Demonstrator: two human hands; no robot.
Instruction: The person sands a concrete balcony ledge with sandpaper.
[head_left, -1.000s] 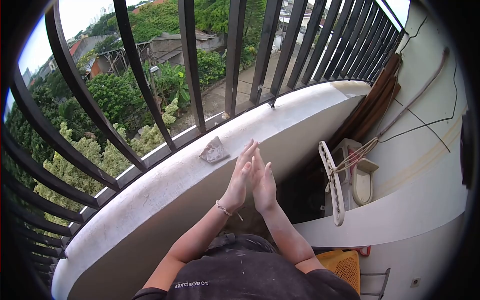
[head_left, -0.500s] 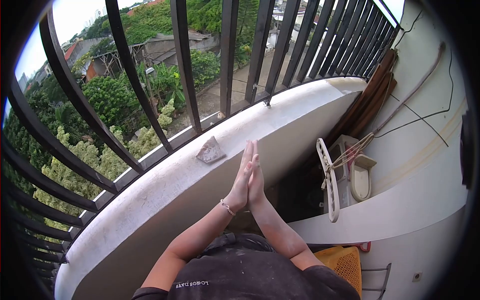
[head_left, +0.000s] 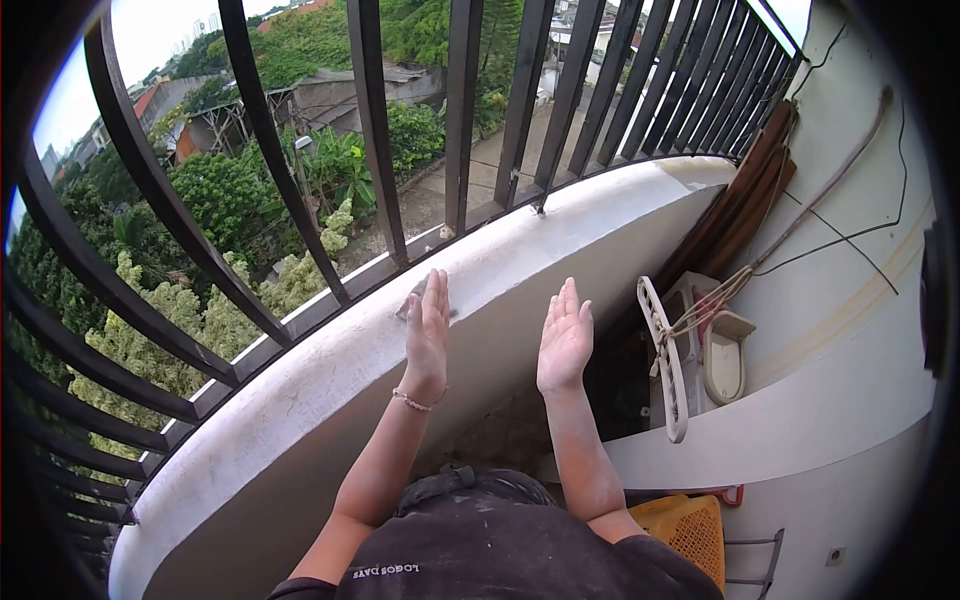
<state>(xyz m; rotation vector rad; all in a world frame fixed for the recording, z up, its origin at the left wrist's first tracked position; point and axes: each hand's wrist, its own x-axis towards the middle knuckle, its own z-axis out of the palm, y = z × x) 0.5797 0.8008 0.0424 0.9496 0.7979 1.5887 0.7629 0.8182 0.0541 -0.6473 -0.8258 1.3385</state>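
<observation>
Left hand [head_left: 427,345] and right hand [head_left: 566,345] have parted, both empty, fingers straight, one fragment [head_left: 407,304] behind left.

The left hand [head_left: 427,335] and right hand [head_left: 565,345], previously pressed palm to palm, are now apart. The flat fragment [head_left: 406,304], previously unobstructed, is now partly hidden behind the left hand.

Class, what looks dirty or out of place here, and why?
A grey fragment lies loose on the white ledge, partly behind the left hand, like debris. Brownish streaks stain the pale wall.
</observation>
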